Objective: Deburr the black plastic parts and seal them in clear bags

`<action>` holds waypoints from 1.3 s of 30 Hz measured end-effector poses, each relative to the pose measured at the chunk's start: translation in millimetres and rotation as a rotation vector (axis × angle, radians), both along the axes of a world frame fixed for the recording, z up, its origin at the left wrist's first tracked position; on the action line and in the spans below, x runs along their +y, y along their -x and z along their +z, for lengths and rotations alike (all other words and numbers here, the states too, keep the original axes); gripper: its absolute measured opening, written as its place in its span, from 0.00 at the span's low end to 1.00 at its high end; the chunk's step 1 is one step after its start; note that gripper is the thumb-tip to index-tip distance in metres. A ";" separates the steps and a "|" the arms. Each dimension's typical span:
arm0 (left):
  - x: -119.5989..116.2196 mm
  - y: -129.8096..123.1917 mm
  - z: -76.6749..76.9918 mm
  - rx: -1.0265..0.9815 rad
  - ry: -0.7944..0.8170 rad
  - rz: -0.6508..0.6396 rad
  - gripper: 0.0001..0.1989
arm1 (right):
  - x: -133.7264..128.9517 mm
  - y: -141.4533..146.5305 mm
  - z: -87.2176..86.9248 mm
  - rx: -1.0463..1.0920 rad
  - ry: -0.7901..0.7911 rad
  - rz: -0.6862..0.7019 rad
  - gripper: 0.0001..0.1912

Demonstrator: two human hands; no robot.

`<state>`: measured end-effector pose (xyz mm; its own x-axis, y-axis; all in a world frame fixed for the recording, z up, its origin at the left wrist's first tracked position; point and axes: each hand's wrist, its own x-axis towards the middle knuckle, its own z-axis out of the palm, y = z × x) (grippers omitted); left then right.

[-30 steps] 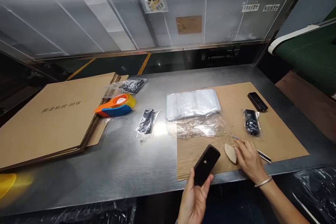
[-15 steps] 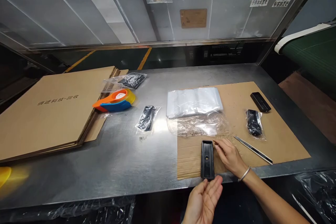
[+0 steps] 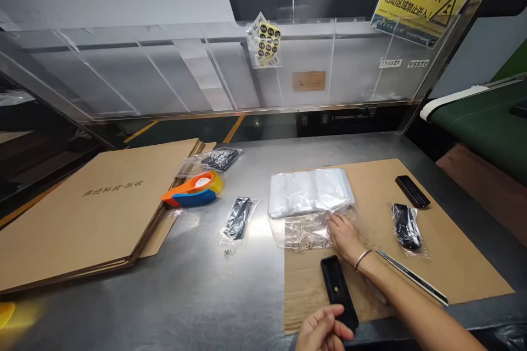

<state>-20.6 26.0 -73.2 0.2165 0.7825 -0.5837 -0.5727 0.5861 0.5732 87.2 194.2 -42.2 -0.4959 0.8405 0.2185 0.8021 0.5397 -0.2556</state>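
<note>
Metal table (image 3: 197, 274): the right hand (image 3: 346, 238), bent, touches clear plastic bags (image 3: 310, 192); nearer than these, the left hand (image 3: 321, 330), curled, overlaps a black tray (image 3: 337, 285). Can't tell their grip. Left of the bags, one small bag (image 3: 239, 225) holds something black.

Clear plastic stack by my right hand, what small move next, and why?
Perhaps pinch and lift one layer of the plastic stack: the right hand is at its crinkled near part, and the black tray lies unwrapped by the left hand.

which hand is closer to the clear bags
Right. The right hand is at the near right corner of the clear bags; the left hand is farther off, at the near end of the black tray.
</note>
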 end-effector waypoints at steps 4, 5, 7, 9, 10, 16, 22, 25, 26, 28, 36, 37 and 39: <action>21.1 15.2 14.5 0.160 -0.120 0.065 0.19 | -3.6 1.3 -2.6 -0.088 0.046 0.068 0.03; 27.3 17.7 18.7 0.220 -0.154 0.076 0.20 | -4.3 1.9 -4.0 -0.108 0.061 0.082 0.04; 41.4 22.3 27.3 0.372 -0.238 0.097 0.19 | -3.4 2.9 -7.6 -0.139 0.092 0.097 0.05; 57.7 26.4 35.5 0.554 -0.346 0.113 0.16 | 0.8 3.0 -11.5 -0.153 0.121 0.098 0.07; 66.3 28.1 38.8 0.644 -0.406 0.113 0.14 | 3.6 2.6 -13.3 -0.152 0.134 0.095 0.08; 111.1 22.8 34.6 1.052 -0.683 -0.022 0.16 | 17.1 -2.9 -20.6 -0.066 0.182 0.014 0.10; 136.0 8.3 15.8 1.373 -0.752 -0.198 0.21 | 23.4 -8.9 -21.0 0.154 0.241 -0.067 0.11; 145.8 5.2 14.4 1.516 -0.728 -0.276 0.18 | 24.6 -13.3 -15.1 0.314 0.303 -0.070 0.13; 148.8 4.3 14.6 1.558 -0.714 -0.298 0.17 | 24.1 -14.6 -11.7 0.375 0.328 -0.070 0.14; 154.2 2.5 15.5 1.630 -0.677 -0.329 0.14 | 21.1 -16.6 -3.0 0.499 0.393 -0.060 0.17; 164.9 0.2 18.6 1.645 -0.616 -0.315 0.09 | -3.6 -26.6 37.3 0.834 0.592 -0.071 0.25; 163.4 1.3 20.3 1.609 -0.621 -0.300 0.10 | -5.8 -29.0 40.1 0.847 0.581 -0.089 0.25; 157.7 4.7 25.6 1.514 -0.627 -0.261 0.12 | -9.4 -33.7 44.1 0.850 0.548 -0.114 0.24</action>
